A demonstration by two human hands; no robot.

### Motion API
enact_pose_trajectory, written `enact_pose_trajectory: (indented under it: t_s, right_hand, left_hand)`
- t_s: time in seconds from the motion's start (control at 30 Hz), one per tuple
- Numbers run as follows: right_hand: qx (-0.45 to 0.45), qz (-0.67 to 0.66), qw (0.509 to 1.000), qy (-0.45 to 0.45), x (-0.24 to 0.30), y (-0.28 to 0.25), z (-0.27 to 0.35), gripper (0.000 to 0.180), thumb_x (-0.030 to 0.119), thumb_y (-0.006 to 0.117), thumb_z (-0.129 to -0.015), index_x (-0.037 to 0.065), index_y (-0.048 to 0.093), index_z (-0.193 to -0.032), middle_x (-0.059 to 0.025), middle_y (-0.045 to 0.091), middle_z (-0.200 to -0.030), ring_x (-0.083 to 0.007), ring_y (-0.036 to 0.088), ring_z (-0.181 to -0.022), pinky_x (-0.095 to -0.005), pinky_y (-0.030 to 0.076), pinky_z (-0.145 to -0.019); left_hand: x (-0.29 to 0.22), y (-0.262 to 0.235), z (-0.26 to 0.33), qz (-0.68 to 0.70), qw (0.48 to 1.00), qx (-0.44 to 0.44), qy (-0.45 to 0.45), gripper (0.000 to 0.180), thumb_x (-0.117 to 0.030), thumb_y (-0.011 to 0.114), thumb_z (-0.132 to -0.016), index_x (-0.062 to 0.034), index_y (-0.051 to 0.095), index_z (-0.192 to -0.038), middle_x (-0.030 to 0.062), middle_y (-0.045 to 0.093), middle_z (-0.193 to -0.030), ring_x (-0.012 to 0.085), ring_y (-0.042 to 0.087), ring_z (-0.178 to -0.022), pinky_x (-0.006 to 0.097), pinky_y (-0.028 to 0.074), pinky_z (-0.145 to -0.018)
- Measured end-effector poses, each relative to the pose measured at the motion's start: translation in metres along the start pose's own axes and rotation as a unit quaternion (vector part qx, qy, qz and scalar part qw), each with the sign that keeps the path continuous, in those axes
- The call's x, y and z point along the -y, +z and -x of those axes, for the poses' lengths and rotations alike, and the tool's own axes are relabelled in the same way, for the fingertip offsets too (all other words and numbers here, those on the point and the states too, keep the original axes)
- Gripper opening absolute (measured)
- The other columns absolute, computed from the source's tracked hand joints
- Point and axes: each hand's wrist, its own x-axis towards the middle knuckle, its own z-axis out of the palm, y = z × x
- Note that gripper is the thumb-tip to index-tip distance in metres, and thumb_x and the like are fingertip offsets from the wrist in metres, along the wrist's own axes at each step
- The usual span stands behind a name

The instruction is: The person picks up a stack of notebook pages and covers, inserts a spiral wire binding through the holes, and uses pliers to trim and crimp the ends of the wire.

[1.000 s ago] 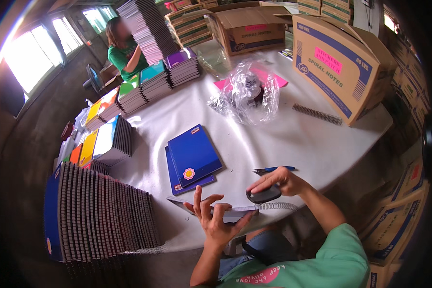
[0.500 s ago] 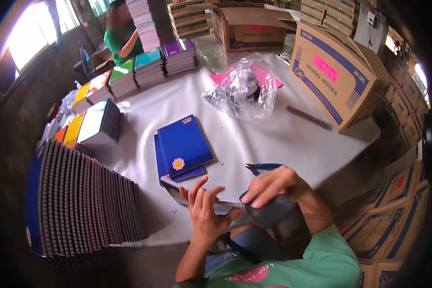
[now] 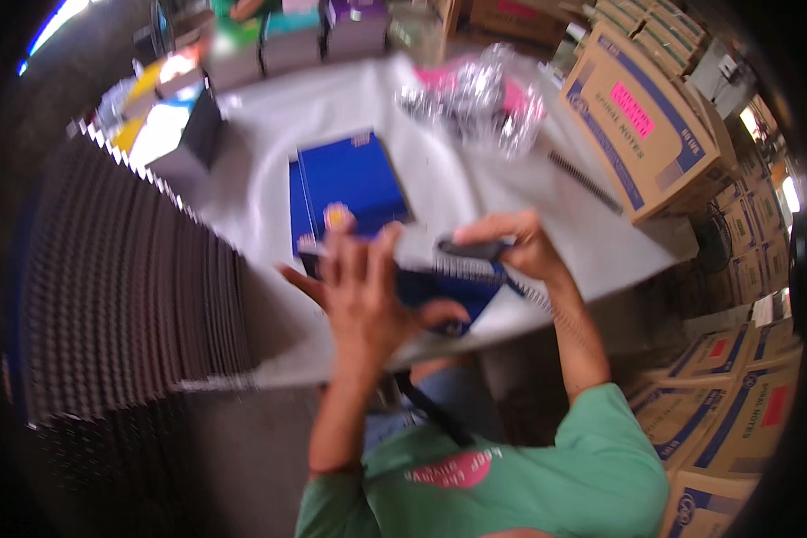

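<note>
White cloth covers the table [image 3: 269,193], and cardboard boxes [image 3: 641,125] crowd its far right corner and the floor to the right. On the cloth, just beyond the hands, lie two finished blue notebooks [image 3: 345,184], one on top of the other, flat and closed. Further back sits a crumpled clear plastic bag [image 3: 480,94], and a loose black spiral wire [image 3: 583,179] lies near the big box. To the left, a long dense row of dark spiral-bound notebooks [image 3: 125,278] stands on edge, with coloured stacks [image 3: 175,108] behind it.

At the near edge of the table the left hand [image 3: 363,287] presses down with fingers spread on a blue notebook [image 3: 444,291], its thumb curled under the near side. The right hand [image 3: 511,244] is closed around a small dark tool [image 3: 466,247] held against the notebook's spiral edge [image 3: 475,269]; the picture is blurred, so the exact contact is unclear.

Judging by this, the binding of this notebook looks to be under way, not done: it is not yet on the finished pile, which holds only two.
</note>
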Motion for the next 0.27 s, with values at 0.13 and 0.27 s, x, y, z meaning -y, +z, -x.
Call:
enact_pose_trajectory:
  t_s: [0.13,0.27]
  right_hand:
    - [0.134,-0.116,0.974,-0.143,0.034,0.014,-0.016,0.022,-0.006,0.062,-0.073,-0.007,0.067,-0.094,-0.0205,0.067,-0.097,-0.0279,0.066,-0.090,-0.0328,0.051,-0.083]
    - [0.048,0.016,0.997,-0.065,0.026,0.015,-0.024,0.024,-0.002,0.060,-0.074,-0.002,0.068,-0.097,-0.0197,0.067,-0.097,-0.0310,0.065,-0.090,-0.0338,0.049,-0.087]
  left_hand:
    - [0.044,-0.008,0.001,0.049,0.999,-0.015,0.011,0.062,-0.062,0.076,-0.044,-0.0081,0.056,-0.069,0.0078,0.051,-0.086,0.0273,0.047,-0.092,0.047,0.030,-0.089]
    - [0.045,-0.001,0.000,0.091,0.995,-0.045,0.017,0.060,-0.057,0.079,-0.043,-0.0083,0.055,-0.069,0.0058,0.047,-0.080,0.0248,0.045,-0.085,0.040,0.032,-0.084]
